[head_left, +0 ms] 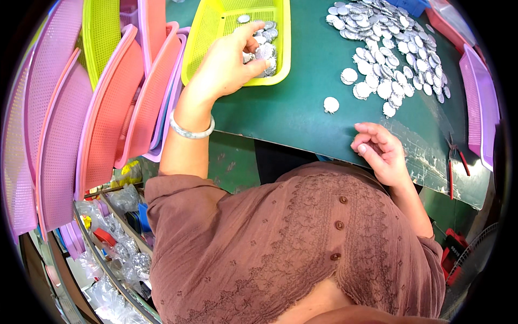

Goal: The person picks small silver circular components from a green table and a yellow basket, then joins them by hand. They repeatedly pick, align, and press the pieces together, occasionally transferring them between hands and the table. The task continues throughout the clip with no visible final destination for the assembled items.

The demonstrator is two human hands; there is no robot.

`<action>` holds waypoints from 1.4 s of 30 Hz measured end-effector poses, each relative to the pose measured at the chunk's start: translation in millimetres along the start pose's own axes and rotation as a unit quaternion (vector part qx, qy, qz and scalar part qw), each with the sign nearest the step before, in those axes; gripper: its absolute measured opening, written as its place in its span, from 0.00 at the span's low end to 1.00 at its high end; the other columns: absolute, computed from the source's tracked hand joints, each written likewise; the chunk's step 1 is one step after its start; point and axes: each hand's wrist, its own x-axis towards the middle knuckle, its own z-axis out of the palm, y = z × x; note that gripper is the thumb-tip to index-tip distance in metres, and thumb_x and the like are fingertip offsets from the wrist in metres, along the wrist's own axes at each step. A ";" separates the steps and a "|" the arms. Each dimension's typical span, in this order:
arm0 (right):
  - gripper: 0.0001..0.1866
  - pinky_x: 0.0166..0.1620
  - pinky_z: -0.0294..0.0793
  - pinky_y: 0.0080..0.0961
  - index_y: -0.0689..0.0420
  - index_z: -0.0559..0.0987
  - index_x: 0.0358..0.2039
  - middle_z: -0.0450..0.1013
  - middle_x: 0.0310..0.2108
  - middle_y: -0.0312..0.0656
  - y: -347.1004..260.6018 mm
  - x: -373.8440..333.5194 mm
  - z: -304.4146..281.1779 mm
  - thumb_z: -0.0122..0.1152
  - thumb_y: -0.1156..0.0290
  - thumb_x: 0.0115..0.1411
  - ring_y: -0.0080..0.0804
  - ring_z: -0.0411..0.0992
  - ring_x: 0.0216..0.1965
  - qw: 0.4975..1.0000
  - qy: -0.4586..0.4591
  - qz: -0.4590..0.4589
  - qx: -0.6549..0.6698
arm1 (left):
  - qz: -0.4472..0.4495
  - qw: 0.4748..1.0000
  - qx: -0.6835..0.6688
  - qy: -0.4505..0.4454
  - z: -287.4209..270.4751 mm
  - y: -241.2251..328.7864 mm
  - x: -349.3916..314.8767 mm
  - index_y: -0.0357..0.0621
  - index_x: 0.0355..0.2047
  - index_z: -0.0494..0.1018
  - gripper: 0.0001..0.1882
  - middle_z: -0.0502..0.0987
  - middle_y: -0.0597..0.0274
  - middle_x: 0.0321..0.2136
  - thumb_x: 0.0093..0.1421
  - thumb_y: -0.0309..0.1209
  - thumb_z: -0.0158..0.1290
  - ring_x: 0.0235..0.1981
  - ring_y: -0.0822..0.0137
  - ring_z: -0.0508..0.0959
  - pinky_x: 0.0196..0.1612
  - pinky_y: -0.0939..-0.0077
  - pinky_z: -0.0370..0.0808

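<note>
My left hand (232,59), with a pale bangle (191,128) on its wrist, is over the near part of a yellow-green plastic basket (263,81). Its thumb and fingers are spread above small silver discs (264,51) inside, and I see nothing gripped. My right hand (379,150) hovers by the table's near edge, fingers loosely bent and no object visible in them. Nearest to it on the table lies a single round silver disc (331,105) with a small loop. Beyond, a large heap of similar discs (388,59) spreads across the far right.
Stacked pink, purple and green plastic baskets (108,119) stand on the left. Red-handled pliers (452,162) lie on the green table (307,127) at right, near a purple basket (480,102). Bagged parts (116,248) fill a container at lower left.
</note>
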 end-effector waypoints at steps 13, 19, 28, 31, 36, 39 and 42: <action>0.16 0.32 0.66 0.11 0.61 0.69 0.46 0.70 0.31 0.37 -1.1 2.4 1.4 0.50 0.78 0.56 0.14 0.66 0.30 1.000 0.007 0.003 0.010 | 0.141 0.990 -0.017 0.003 62.3 51.2 -23.5 0.39 0.38 0.71 0.16 0.71 0.60 0.25 0.47 0.26 0.57 0.16 0.71 0.67 0.21 0.79 0.66; 0.15 0.31 0.65 0.11 0.62 0.69 0.45 0.70 0.29 0.35 -2.2 1.2 2.3 0.51 0.77 0.56 0.14 0.65 0.28 1.000 0.013 -0.005 0.005 | 0.039 0.995 0.095 0.010 112.2 56.3 -28.1 0.40 0.31 0.71 0.17 0.70 0.58 0.26 0.46 0.38 0.59 0.24 0.62 0.72 0.27 0.71 0.70; 0.21 0.35 0.69 0.16 0.62 0.63 0.50 0.67 0.36 0.40 0.6 7.2 3.4 0.50 0.80 0.54 0.20 0.67 0.33 0.994 0.074 -0.005 0.079 | 0.114 0.981 -0.149 -0.042 118.9 67.4 -29.3 0.39 0.35 0.71 0.15 0.72 0.63 0.27 0.45 0.23 0.58 0.24 0.73 0.71 0.27 0.82 0.70; 0.23 0.34 0.70 0.17 0.63 0.62 0.51 0.68 0.34 0.40 -2.2 9.5 1.8 0.50 0.81 0.54 0.22 0.68 0.31 0.990 0.084 0.005 0.113 | 0.094 0.952 -0.265 -0.123 118.6 75.4 -28.9 0.39 0.36 0.71 0.15 0.72 0.64 0.29 0.45 0.22 0.57 0.25 0.77 0.71 0.27 0.84 0.69; 0.22 0.31 0.70 0.15 0.63 0.62 0.50 0.69 0.31 0.39 -2.5 9.3 -1.0 0.52 0.81 0.54 0.21 0.69 0.29 0.982 0.107 0.000 0.153 | -0.005 0.855 -0.503 -0.125 139.8 76.7 -32.4 0.34 0.38 0.69 0.12 0.72 0.63 0.31 0.52 0.20 0.53 0.28 0.76 0.72 0.29 0.85 0.72; 0.22 0.31 0.70 0.14 0.63 0.63 0.50 0.70 0.31 0.39 -0.8 8.9 1.0 0.53 0.81 0.54 0.20 0.69 0.28 0.978 0.139 -0.005 0.158 | -0.105 0.810 -0.568 -0.103 139.1 82.7 -33.8 0.33 0.36 0.69 0.09 0.73 0.61 0.31 0.54 0.20 0.51 0.28 0.75 0.74 0.31 0.84 0.73; 0.22 0.31 0.70 0.15 0.62 0.64 0.49 0.70 0.31 0.39 2.0 8.7 8.7 0.55 0.81 0.53 0.20 0.70 0.29 0.974 0.178 -0.031 0.136 | -0.169 0.765 -0.611 -0.113 144.3 81.7 -37.8 0.32 0.39 0.69 0.10 0.75 0.55 0.33 0.57 0.23 0.49 0.32 0.69 0.76 0.38 0.80 0.75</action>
